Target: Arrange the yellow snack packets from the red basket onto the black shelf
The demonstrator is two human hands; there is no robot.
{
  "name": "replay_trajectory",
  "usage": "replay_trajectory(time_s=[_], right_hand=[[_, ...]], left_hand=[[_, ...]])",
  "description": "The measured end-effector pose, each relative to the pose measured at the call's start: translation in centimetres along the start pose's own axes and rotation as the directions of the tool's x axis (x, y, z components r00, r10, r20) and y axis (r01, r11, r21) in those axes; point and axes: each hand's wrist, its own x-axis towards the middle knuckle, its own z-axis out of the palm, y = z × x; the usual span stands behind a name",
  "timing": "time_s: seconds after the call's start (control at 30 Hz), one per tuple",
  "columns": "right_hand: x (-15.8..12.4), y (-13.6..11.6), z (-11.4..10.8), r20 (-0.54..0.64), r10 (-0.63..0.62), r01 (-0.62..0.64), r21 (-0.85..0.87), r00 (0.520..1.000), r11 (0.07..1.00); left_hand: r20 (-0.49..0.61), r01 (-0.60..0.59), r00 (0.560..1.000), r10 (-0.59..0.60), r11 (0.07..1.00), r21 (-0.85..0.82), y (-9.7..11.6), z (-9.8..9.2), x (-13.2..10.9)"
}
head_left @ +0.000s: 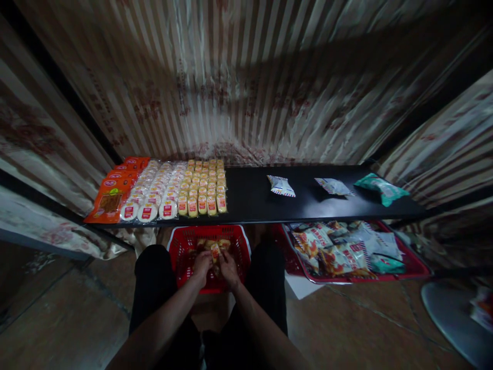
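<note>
Lower centre, left hand (pixel 202 265) and right hand (pixel 229 269) fingers grip a packet (pixel 214 252), label illegible, over the basket (pixel 246 246). Mid-frame, open shelf (pixel 248 198) reaches its front edge between yellow packets (pixel 203 190) and white bag (pixel 281 185).

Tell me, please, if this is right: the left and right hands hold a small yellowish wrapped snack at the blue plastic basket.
Only the colour is wrong: in the head view, the left hand and right hand hold the small yellowish wrapped snack at a red plastic basket.
</note>
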Motion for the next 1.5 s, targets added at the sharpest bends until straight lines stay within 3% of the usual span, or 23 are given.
replay_trajectory(time_s=[0.2, 0.43, 0.6, 0.73, 0.97, 1.1, 1.27, 1.5], right_hand=[[-0.5, -0.6, -0.3, -0.102, -0.076, 0.071, -0.060, 0.992, 0.996], [-0.2, -1.0, -1.2, -0.277, -0.210, 0.146, -0.236, 0.937, 0.961], [-1.0, -2.5, -1.5, -0.185, -0.321, 0.217, -0.431, 0.929, 0.876], [-1.4, -4.3, -1.8, -0.123, -0.386, 0.255, -0.566, 0.914, 0.784], [-1.2, -7.6, -2.8, -0.062, -0.493, 0.373, -0.574, 0.868, 0.729], [-0.7, -9.6, -3.5, -0.028, -0.501, 0.388, -0.597, 0.865, 0.703], [0.1, -12.2, -3.9, -0.010, -0.569, 0.412, -0.678, 0.823, 0.608], [1.9, -15.6, -3.8, 0.000, -0.622, 0.369, -0.804, 0.783, 0.466]], left_hand=[[0.064, -0.132, 0.989, 0.131, 0.991, 0.018, 0.3, 1.2, -0.5], [0.107, -0.230, 0.970, 0.220, 0.969, 0.089, 1.0, 2.2, -0.9], [0.168, -0.366, 0.926, 0.338, 0.914, 0.175, 1.5, 2.7, -1.3], [0.222, -0.504, 0.863, 0.454, 0.805, 0.313, 2.2, 3.3, -1.8], [0.332, -0.643, 0.763, 0.554, 0.701, 0.309, 4.2, 4.4, -3.1], [0.347, -0.691, 0.721, 0.600, 0.655, 0.305, 5.0, 5.5, -3.0], [0.349, -0.770, 0.638, 0.686, 0.566, 0.296, 6.5, 7.1, -2.8], [0.335, -0.785, 0.619, 0.710, 0.546, 0.294, 9.2, 9.3, -2.8]])
